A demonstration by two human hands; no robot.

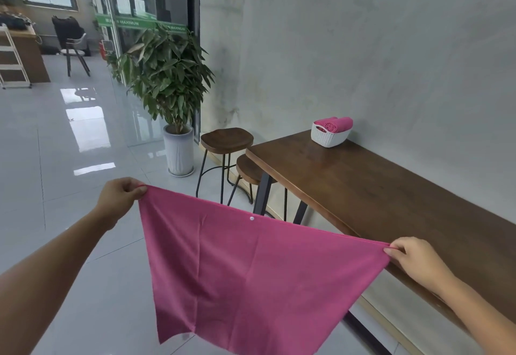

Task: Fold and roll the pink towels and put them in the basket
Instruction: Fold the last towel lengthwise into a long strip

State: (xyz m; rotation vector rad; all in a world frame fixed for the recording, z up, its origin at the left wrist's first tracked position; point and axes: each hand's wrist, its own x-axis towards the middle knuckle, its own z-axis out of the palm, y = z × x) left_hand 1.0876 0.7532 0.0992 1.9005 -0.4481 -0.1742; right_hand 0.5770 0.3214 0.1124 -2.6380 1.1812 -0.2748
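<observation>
While each hand pinches a top corner, left hand (118, 197) and right hand (413, 262) stretch the pink towel (251, 276) beside the table (377, 195).

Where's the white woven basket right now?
Head view, upper right: the white woven basket sits on the dark wooden table at its far end by the grey wall, holding rolled pink towels.

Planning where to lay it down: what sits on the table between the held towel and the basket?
Nothing: in the head view, bare table runs from the towel to the basket.

The basket (331, 137) with rolled towels (336, 124) sits on the table's (377, 187) far end, stools (226, 138) left.
</observation>
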